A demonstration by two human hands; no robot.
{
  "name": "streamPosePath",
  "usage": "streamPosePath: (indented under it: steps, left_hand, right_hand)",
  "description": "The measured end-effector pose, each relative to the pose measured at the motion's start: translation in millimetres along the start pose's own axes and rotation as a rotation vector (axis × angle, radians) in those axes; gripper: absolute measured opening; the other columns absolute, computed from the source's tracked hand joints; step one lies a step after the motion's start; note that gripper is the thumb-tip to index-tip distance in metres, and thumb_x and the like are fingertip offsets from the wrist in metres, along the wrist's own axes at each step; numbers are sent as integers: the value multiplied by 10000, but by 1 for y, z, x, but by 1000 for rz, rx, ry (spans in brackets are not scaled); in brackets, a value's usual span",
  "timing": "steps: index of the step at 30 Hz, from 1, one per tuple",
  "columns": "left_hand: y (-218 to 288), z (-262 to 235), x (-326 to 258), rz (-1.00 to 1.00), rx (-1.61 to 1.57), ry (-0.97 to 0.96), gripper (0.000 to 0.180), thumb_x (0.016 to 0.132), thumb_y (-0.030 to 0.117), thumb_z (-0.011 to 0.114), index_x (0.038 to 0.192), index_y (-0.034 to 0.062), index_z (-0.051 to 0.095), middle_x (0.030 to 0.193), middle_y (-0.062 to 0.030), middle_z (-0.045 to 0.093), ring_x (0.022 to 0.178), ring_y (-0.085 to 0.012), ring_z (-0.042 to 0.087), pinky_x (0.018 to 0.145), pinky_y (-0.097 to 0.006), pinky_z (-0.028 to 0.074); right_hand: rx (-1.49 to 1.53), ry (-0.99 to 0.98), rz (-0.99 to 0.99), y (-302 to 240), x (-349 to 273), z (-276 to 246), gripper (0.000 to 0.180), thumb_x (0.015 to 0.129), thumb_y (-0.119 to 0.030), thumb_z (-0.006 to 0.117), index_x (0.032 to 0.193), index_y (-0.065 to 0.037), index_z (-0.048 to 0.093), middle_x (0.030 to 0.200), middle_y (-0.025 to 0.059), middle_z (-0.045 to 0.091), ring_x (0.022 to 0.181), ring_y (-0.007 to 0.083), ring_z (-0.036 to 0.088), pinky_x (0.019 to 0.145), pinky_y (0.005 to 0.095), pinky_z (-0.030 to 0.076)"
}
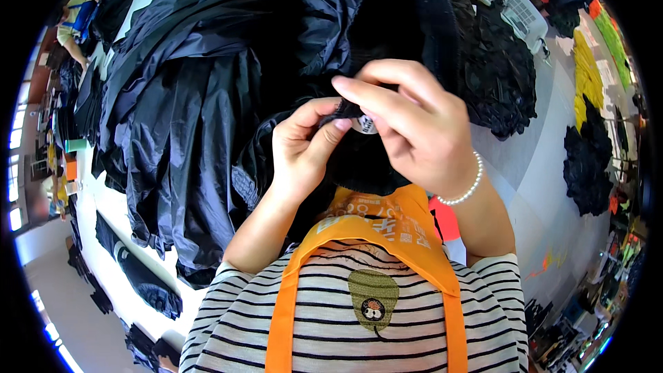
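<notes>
A black knitted garment (407,24) hangs in front of me, held up close to my chest. My left hand (300,152) pinches its dark edge between thumb and fingers. My right hand (411,128), with a white bead bracelet on the wrist, closes over the same edge beside a small round white tag (366,124). Both hands touch each other at the tag. The part of the garment under my right palm is hidden.
A big heap of shiny dark jackets (193,97) covers the white table (103,200) to my left. More black clothes (501,72) lie at the right beside a white basket (514,7). Yellow and black piles (587,76) sit on the floor at far right. Another person (72,24) works at far upper left.
</notes>
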State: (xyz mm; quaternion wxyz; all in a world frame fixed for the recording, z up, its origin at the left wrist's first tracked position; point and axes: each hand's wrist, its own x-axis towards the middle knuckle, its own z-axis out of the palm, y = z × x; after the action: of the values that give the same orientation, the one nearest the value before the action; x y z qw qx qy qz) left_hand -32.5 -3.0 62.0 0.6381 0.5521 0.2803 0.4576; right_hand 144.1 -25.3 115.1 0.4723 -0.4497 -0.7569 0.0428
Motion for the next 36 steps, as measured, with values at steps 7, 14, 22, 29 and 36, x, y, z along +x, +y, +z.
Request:
streamPosePath:
  steps: [7, 14, 22, 29, 36]
  left_hand:
    - [15, -14, 9, 378, 615, 51, 197, 759, -39, 705, 919, 76, 711, 1337, -150, 428, 1084, -221, 485, 846, -299, 420]
    - [5, -20, 13, 203, 374, -64, 154, 795, -89, 625, 926, -20, 667, 1058, -119, 601, 948, -199, 598, 830, -270, 463]
    - [-2, -6, 15, 216, 439, -19, 129, 803, 4, 703, 929, -14, 684, 1005, -119, 607, 875, -199, 601, 773, -273, 476]
    - [-4, -1, 13, 114, 247, 0, 107, 841, 9, 679, 941, -30, 681, 1025, -97, 597, 866, -147, 580, 755, -245, 463]
    - [-8, -5, 13, 31, 55, 27, 100, 873, 4, 647, 967, -27, 659, 1066, -70, 564, 891, -107, 549, 780, -228, 451]
  right_hand:
    - [469, -196, 272, 34, 3, 19, 234, 857, 69, 508, 1038, 8, 644, 988, 143, 670, 848, 272, 664, 726, 289, 511]
    - [517, -135, 458, 26, -8, 13, 261, 843, -141, 705, 1080, -47, 649, 790, -12, 519, 586, 34, 383, 515, 179, 328]
    - [1027, 69, 729, 17, -19, 40, 70, 774, -14, 745, 810, -9, 686, 805, 19, 589, 570, 41, 478, 471, 197, 349]
    - [296, 279, 246, 14, -16, 46, 84, 806, -5, 713, 849, -4, 640, 770, 53, 569, 568, 95, 510, 491, 212, 407]
    - [635, 74, 633, 19, -18, 25, 135, 828, -77, 705, 936, -16, 651, 790, -2, 549, 572, 20, 429, 515, 172, 337]
